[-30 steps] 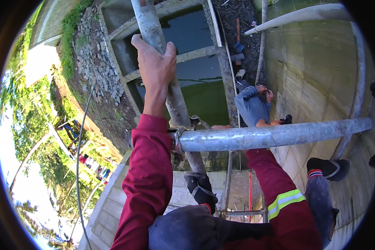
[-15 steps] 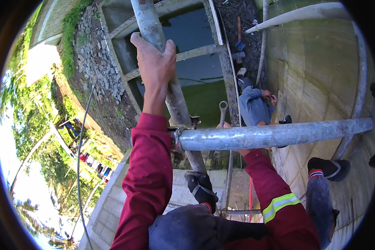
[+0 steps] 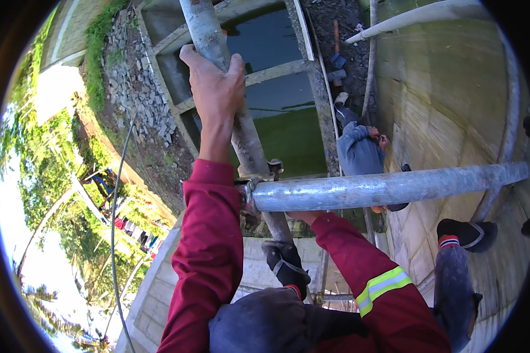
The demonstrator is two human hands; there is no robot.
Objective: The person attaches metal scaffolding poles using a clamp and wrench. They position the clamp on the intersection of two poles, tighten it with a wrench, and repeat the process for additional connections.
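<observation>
Left hand [image 3: 217,88] gripping upright pole [image 3: 250,147], right hidden

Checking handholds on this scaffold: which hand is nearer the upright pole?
Left. The left hand is wrapped around the upright pole, above the clamp. The right hand is hidden behind the horizontal tube; only its red sleeve shows.

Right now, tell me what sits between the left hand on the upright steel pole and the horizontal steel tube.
In the head view: the red sleeve and the metal clamp joining the upright pole to the horizontal tube, below the left hand.
</observation>
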